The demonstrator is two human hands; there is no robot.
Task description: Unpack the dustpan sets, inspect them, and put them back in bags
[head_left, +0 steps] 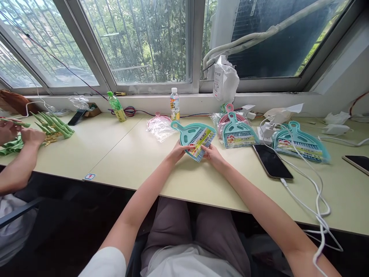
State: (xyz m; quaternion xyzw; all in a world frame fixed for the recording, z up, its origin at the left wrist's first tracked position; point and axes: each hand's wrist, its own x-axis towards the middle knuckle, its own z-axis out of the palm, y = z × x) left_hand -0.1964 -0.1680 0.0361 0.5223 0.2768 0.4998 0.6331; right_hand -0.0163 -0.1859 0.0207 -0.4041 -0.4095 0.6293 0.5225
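Note:
A teal dustpan (184, 132) with a small brush and a yellow printed label is held up just over the table in front of me. My left hand (178, 152) grips its lower left edge, thumb on the front. On the lower right side, my right hand (212, 156) holds the same dustpan with its fingers by the label. The handle points up and left. Behind it to the right stands a stack of bagged dustpans (239, 134), teal in front with pink and green ones behind. Another teal bagged dustpan set (300, 142) lies farther right.
A phone (272, 161) and tangled white cables (319, 200) lie on the right. A drink bottle (174, 104) and a pink bagged dustpan (158, 125) stand behind my left hand. At far left, a co-worker's hands (31, 136) handle green stalk-like pieces (53, 125).

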